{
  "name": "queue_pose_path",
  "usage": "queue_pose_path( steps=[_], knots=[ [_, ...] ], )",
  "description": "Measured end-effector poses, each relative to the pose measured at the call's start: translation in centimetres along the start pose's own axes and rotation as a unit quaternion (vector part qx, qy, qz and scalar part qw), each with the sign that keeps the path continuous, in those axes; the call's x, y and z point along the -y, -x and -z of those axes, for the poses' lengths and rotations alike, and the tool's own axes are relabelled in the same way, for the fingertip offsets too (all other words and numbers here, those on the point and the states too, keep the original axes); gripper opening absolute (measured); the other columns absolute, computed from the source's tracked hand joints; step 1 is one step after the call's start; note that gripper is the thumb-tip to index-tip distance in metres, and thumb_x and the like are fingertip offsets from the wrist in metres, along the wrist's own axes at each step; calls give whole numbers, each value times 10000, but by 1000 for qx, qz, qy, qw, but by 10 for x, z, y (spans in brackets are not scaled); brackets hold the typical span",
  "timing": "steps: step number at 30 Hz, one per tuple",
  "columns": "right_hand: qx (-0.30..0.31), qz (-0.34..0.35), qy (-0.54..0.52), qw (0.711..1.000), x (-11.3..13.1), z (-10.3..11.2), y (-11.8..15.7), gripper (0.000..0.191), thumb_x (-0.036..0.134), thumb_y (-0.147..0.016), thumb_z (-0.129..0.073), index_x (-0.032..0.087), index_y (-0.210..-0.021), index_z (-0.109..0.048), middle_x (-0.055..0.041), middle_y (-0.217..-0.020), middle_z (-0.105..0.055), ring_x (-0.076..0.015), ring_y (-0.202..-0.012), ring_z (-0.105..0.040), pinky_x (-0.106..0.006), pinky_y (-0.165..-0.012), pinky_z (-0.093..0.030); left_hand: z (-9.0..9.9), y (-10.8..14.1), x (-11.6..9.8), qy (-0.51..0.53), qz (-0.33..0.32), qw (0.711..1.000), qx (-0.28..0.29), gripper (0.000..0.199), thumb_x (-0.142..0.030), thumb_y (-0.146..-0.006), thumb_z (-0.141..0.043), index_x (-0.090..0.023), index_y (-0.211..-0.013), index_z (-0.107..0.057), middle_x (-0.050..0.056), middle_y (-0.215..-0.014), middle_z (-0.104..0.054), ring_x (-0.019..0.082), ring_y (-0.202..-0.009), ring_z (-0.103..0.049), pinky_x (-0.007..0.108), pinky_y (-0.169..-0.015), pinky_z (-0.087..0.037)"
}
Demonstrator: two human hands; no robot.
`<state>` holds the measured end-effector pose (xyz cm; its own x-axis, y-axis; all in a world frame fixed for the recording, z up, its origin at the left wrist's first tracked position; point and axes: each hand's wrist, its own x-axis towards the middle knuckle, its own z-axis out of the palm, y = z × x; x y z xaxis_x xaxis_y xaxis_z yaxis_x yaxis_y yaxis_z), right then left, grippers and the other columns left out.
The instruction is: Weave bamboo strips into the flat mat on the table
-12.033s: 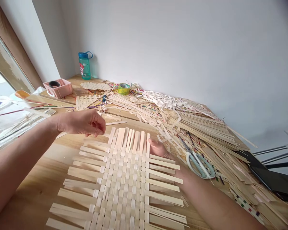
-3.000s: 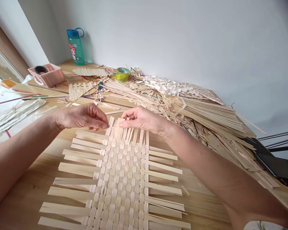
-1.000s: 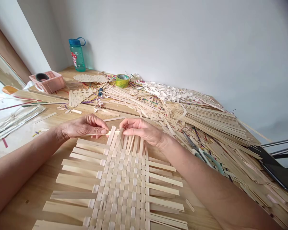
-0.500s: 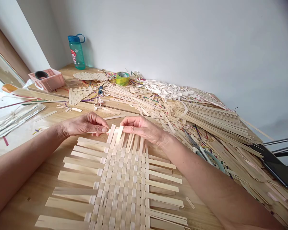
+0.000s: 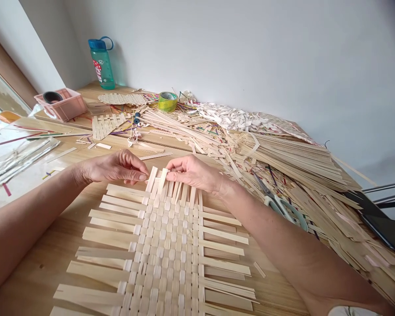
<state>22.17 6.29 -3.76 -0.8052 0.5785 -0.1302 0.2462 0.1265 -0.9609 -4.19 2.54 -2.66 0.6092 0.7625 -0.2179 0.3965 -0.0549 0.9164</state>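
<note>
A mat (image 5: pixel 166 245) of pale flat wood strips lies woven on the table, with loose strip ends sticking out left and right. At its far edge several lengthwise strip ends stand up, and a narrow crosswise wood strip (image 5: pixel 156 179) passes among them. My left hand (image 5: pixel 123 166) is closed in a pinch at the left end of that crosswise strip. On the other side my right hand (image 5: pixel 194 174) pinches by the upright ends, thumb and forefinger closed around the strip's right part. The fingers partly hide both ends of the strip.
Scissors (image 5: pixel 281 206) lie right of my right forearm, among wood strips (image 5: pixel 289 153) and scraps. Behind are a roll of tape (image 5: pixel 167 102), a pink basket (image 5: pixel 67 107) and a teal bottle (image 5: pixel 102 68) near the wall. Plastic-wrapped strips (image 5: pixel 23 164) lie left.
Less of the crosswise strip shows along my left fingers than before. Both hands remain at the mat's far edge, still pinching. The view has shifted slightly.
</note>
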Motion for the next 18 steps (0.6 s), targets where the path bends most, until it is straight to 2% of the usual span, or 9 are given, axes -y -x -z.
queue_pose_path(
  steps=[4, 11, 15, 18],
  knots=[
    [-13, -10, 27, 1000, 0, -2, -1, 209, 376, -839, -685, 168, -863, -684, -3, -782, -697, -104, -641, -578, -239, -600, -423, -3, 0, -4, 0, 2, 1000, 22, 322, -395, -876, -684, -90, -937, -767, -19, -599, -547, 73, -544, -441, 162, -508, -392],
    [-26, -4, 21, 999, 3, -3, -1, 151, 338, -802, -720, 190, -818, -691, 6, -705, -652, -104, -585, -510, -257, -545, -370, -8, -3, -9, -12, 20, 999, 37, 365, -429, -882, -676, -75, -830, -746, -26, -585, -490, 68, -535, -388, 167, -489, -339],
    [-28, -11, 10, 999, 5, -6, 0, 207, 399, -763, -769, 212, -764, -679, -9, -703, -666, -124, -595, -516, -276, -546, -370, -9, -4, -12, -23, 24, 998, 50, 385, -445, -889, -663, -73, -828, -741, -24, -593, -482, 66, -536, -378, 166, -487, -327],
    [-39, -11, 14, 999, 5, -6, 0, 250, 417, -757, -772, 188, -798, -681, 13, -681, -648, -107, -590, -512, -263, -576, -383, -4, -1, -13, -35, 37, 996, 72, 378, -444, -894, -652, -79, -878, -748, -12, -640, -508, 76, -580, -409, 167, -515, -339]
  ],
)
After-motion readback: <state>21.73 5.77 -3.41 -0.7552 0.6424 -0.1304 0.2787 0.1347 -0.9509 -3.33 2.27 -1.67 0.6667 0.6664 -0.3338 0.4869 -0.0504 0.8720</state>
